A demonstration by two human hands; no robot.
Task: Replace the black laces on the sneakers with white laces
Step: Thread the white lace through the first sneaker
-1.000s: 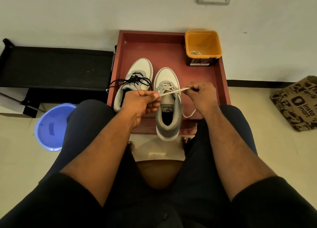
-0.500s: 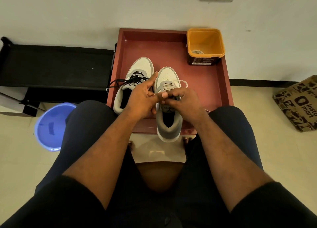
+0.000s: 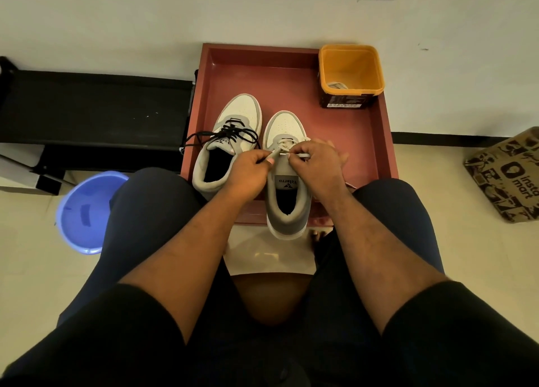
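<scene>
Right shoe [image 3: 287, 179]: grey and white, centre of frame on the red tray [image 3: 361, 141], white lace [image 3: 284, 147] threaded.
Left shoe [image 3: 227, 150]: beside it, black lace [image 3: 233, 134] in.
Left hand [image 3: 248, 172]: fingers pinched on white lace.
Right hand [image 3: 319, 163]: fingers pinched on white lace.
Change: hands have drawn slightly apart since half a second ago.

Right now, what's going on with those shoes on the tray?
A seated person is swapping laces on a pair of sneakers that sit on a red tray. Both hands, left hand and right hand, pinch a white lace over the right sneaker, apparently tying or tightening it. The left sneaker still carries its black laces, so that one is not yet done. An orange tub stands at the tray's far corner.
</scene>
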